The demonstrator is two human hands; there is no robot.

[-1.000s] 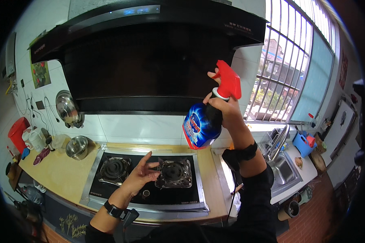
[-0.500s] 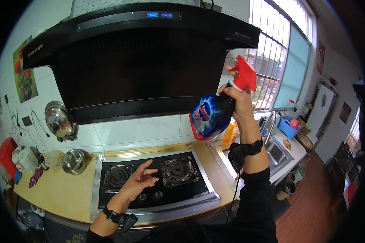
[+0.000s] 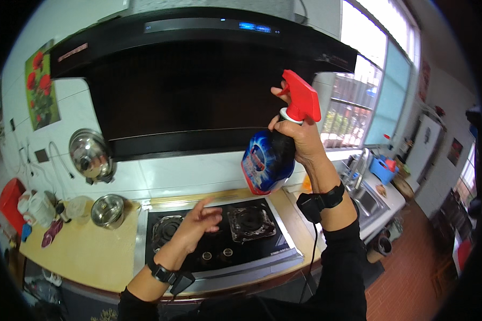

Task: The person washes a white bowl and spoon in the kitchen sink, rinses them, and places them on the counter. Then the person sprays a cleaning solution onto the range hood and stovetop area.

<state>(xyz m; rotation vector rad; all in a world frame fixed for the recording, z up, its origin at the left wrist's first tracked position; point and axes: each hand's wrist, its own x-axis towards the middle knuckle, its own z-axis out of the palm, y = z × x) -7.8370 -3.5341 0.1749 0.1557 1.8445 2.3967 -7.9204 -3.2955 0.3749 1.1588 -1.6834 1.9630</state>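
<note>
My right hand [image 3: 300,136] is wrapped round the neck of a blue spray bottle [image 3: 265,163] with a red trigger head, a finger up at the trigger. The bottle is held in the air, tilted, in front of the black range hood [image 3: 198,85]; its nozzle points up and left. Lower and to the left, my left hand [image 3: 198,224] hovers over the black gas stove [image 3: 214,262] with its fingers apart and nothing in it. Two burners sit on the stove, the right one [image 3: 250,222] in plain sight and the left one partly covered by my hand.
A steel pot [image 3: 108,212] stands on the yellowish counter [image 3: 96,254] left of the stove, near white jugs [image 3: 37,208]. A pot lid [image 3: 91,155] hangs on the tiled wall. To the right are a sink [image 3: 370,203], a blue basket [image 3: 383,170] and a barred window [image 3: 356,96].
My right hand and the spray bottle have shifted left, nearer the middle of the hood. The left hand has moved slightly right and up. The view has turned a little left.
</note>
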